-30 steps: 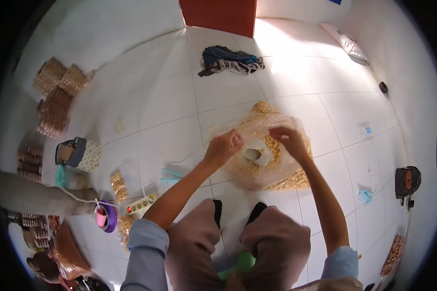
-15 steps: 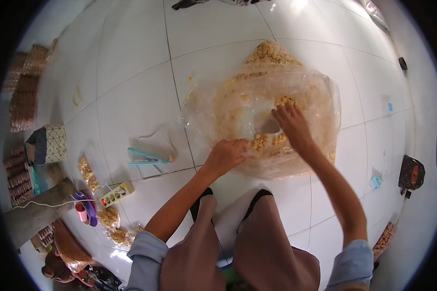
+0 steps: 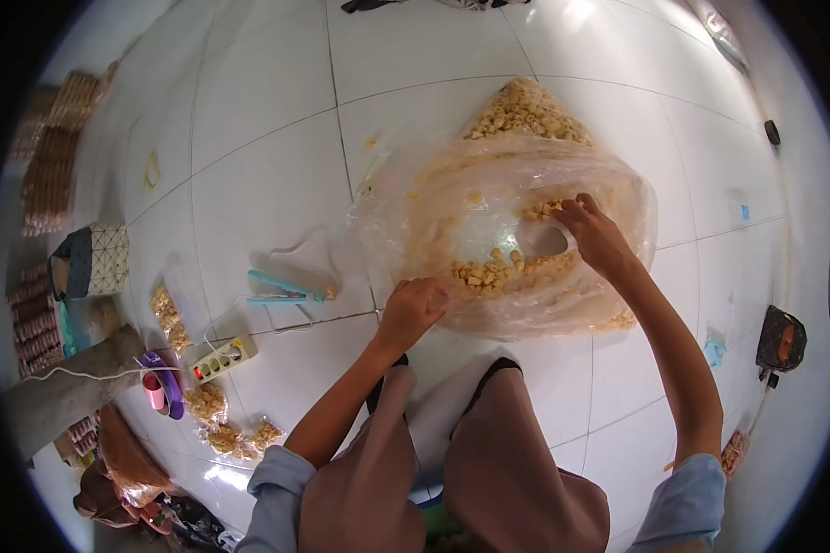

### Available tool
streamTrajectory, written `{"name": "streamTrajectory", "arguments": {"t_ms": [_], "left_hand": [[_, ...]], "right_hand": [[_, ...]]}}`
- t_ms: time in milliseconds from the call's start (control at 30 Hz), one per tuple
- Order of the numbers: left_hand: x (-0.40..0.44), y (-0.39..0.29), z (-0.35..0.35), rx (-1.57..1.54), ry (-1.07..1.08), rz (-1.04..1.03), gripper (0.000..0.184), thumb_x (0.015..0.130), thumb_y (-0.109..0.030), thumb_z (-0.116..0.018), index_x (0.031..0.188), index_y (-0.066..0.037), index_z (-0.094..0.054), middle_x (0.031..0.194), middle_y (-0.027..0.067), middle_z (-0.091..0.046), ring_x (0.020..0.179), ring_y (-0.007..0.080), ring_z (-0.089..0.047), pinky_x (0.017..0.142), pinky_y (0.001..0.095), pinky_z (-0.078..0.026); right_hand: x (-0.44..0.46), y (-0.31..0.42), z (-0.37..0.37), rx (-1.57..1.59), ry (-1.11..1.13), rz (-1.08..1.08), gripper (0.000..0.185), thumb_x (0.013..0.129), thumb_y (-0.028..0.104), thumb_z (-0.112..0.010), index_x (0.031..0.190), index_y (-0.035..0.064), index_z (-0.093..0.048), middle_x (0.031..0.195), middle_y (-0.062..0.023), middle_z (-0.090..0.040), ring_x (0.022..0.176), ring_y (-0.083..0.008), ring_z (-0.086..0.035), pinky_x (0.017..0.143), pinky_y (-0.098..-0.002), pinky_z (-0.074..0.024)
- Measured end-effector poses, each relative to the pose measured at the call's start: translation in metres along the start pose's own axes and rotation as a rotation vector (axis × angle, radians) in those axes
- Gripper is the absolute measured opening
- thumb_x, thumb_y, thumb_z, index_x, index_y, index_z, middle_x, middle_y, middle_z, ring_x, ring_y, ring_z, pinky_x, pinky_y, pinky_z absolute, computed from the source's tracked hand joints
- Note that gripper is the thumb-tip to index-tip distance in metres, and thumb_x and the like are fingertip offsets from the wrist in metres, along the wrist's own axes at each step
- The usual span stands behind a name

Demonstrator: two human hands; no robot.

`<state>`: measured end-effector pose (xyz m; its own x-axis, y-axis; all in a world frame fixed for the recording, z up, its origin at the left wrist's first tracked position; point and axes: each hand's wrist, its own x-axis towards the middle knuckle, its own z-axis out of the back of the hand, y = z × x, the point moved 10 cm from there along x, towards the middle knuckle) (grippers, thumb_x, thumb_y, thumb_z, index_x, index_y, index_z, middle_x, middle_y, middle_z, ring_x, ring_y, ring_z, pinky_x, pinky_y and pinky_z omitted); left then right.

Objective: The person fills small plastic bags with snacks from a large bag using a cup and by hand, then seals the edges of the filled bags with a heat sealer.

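Plastic bag point(image 3: 535, 315) of yellow snacks point(image 3: 491, 275) lies open near both hands point(image 3: 409, 311).

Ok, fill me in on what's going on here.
Someone is working at a big clear plastic bag of yellowish snack pieces on the tiled floor. The left hand is closed on the bag's near edge. The right hand is over the opening, fingers at the pieces, beside a pale cup; whether it grips the cup is unclear. A light-blue clamp-shaped tool lies apart, untouched.
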<state>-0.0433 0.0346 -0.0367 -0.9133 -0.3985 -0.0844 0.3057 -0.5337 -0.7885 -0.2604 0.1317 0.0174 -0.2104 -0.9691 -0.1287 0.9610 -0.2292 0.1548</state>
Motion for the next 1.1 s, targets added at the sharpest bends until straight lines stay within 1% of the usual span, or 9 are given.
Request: {"name": "streamTrajectory", "arguments": {"t_ms": [133, 267, 333, 400, 500, 667, 867, 1000, 1100], "left_hand": [[-0.003, 0.011, 0.008, -0.054, -0.117, 0.071, 0.022, 0.07, -0.012, -0.069, 0.088, -0.01, -0.057, 0.083, 0.0021, -0.061, 0.065, 0.016, -0.057, 0.066, 0.0315, -0.045], [-0.002, 0.015, 0.009, -0.161, -0.158, 0.074, 0.024, 0.071, -0.013, -0.07, 0.09, -0.008, -0.056, 0.086, 0.002, -0.062, 0.06, 0.0137, -0.056, 0.061, 0.0279, -0.046], [-0.001, 0.017, 0.01, -0.187, -0.166, 0.074, 0.026, 0.071, -0.012, -0.072, 0.091, -0.007, -0.056, 0.088, 0.0032, -0.063, 0.058, 0.012, -0.054, 0.058, 0.0255, -0.046], [-0.003, 0.018, 0.008, -0.191, -0.151, 0.078, 0.029, 0.071, -0.01, -0.072, 0.094, -0.006, -0.054, 0.09, 0.003, -0.063, 0.058, 0.0104, -0.055, 0.058, 0.0239, -0.046], [-0.003, 0.018, 0.008, -0.193, -0.164, 0.054, 0.03, 0.07, -0.009, -0.072, 0.093, -0.006, -0.054, 0.093, 0.0032, -0.063, 0.058, 0.01, -0.055, 0.057, 0.0236, -0.046], [-0.002, 0.012, 0.015, -0.221, -0.208, 0.006, 0.031, 0.068, -0.007, -0.073, 0.092, -0.006, -0.054, 0.094, 0.0036, -0.062, 0.057, 0.0099, -0.054, 0.056, 0.0239, -0.046], [0.001, 0.007, 0.025, -0.209, -0.174, 0.029, 0.03, 0.068, -0.006, -0.072, 0.092, -0.006, -0.054, 0.093, 0.0039, -0.06, 0.057, 0.012, -0.054, 0.056, 0.025, -0.046], [0.005, 0.006, 0.028, -0.131, -0.133, -0.018, 0.027, 0.07, -0.008, -0.071, 0.091, -0.007, -0.055, 0.086, 0.0041, -0.059, 0.058, 0.0139, -0.054, 0.056, 0.0253, -0.046], [0.004, 0.013, 0.025, -0.162, -0.133, 0.045, 0.025, 0.071, -0.009, -0.07, 0.091, -0.007, -0.056, 0.086, 0.0038, -0.059, 0.059, 0.0142, -0.054, 0.056, 0.0254, -0.046]], "right_hand": [[-0.002, -0.005, 0.003, 0.197, 0.043, -0.091, 0.047, 0.066, -0.009, -0.056, 0.111, 0.0073, -0.057, 0.115, -0.006, -0.051, 0.111, -0.0295, -0.044, 0.088, -0.0338, -0.0476], [-0.002, -0.001, -0.021, 0.147, 0.011, -0.054, 0.05, 0.066, -0.008, -0.057, 0.114, 0.0089, -0.056, 0.117, -0.0069, -0.053, 0.113, -0.03, -0.044, 0.088, -0.0351, -0.0477], [0.005, 0.021, -0.049, 0.114, 0.073, 0.036, 0.055, 0.06, -0.007, -0.063, 0.113, 0.0074, -0.056, 0.115, -0.0095, -0.054, 0.111, -0.0279, -0.047, 0.09, -0.0338, -0.0461], [0.008, 0.042, -0.065, 0.168, 0.071, 0.053, 0.053, 0.062, -0.004, -0.064, 0.113, 0.0066, -0.056, 0.113, -0.0107, -0.056, 0.11, -0.0288, -0.048, 0.089, -0.0337, -0.0461], [0.013, 0.083, -0.077, 0.256, 0.087, 0.086, 0.044, 0.07, -0.001, -0.057, 0.113, 0.0073, -0.054, 0.114, -0.0093, -0.055, 0.105, -0.0297, -0.05, 0.082, -0.0356, -0.0503], [0.018, 0.119, -0.079, 0.42, 0.057, 0.147, 0.055, 0.062, 0.007, -0.068, 0.114, 0.0076, -0.053, 0.112, -0.0103, -0.055, 0.104, -0.03, -0.051, 0.083, -0.035, -0.0487], [0.013, 0.093, -0.075, 0.649, 0.12, 0.079, 0.069, 0.055, 0.01, -0.076, 0.12, 0.0093, -0.051, 0.117, -0.0117, -0.054, 0.108, -0.0314, -0.047, 0.093, -0.0376, -0.0414], [0.009, 0.056, -0.058, 0.643, 0.117, -0.058, 0.064, 0.056, 0.01, -0.077, 0.116, 0.0084, -0.054, 0.116, -0.0109, -0.056, 0.109, -0.0306, -0.048, 0.094, -0.0378, -0.0403], [0.01, 0.028, -0.036, 0.535, -0.058, -0.152, 0.062, 0.059, 0.004, -0.073, 0.117, 0.0074, -0.052, 0.116, -0.0114, -0.054, 0.109, -0.032, -0.047, 0.093, -0.0385, -0.0414]]}}
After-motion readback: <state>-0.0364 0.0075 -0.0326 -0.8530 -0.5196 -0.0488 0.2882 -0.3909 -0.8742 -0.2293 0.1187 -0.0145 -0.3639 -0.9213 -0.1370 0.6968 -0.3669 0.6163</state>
